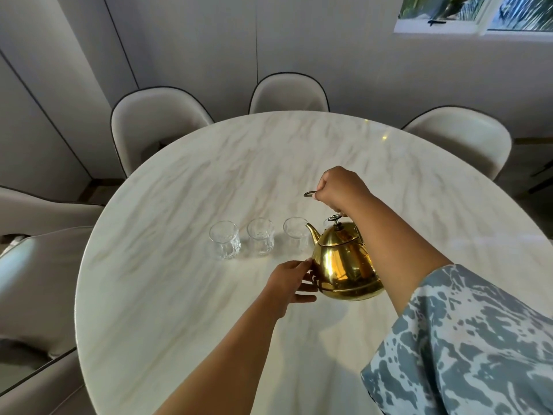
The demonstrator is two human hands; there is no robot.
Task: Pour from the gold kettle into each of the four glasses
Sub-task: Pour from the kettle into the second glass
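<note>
The gold kettle (344,262) hangs above the marble table (209,175), its spout pointing up and left toward the glasses. My right hand (341,187) is closed around its thin top handle. My left hand (291,281) rests with spread fingers against the kettle's lower left side. Three clear glasses stand in a row: the left one (224,239), the middle one (260,236) and the right one (294,233), which sits just behind the spout tip. A fourth glass (326,222) barely peeks out behind the kettle's lid.
Cream chairs ring the round table: at the back left (158,121), back centre (288,92), back right (460,136) and along the left side (39,283). A window (478,13) is at the top right.
</note>
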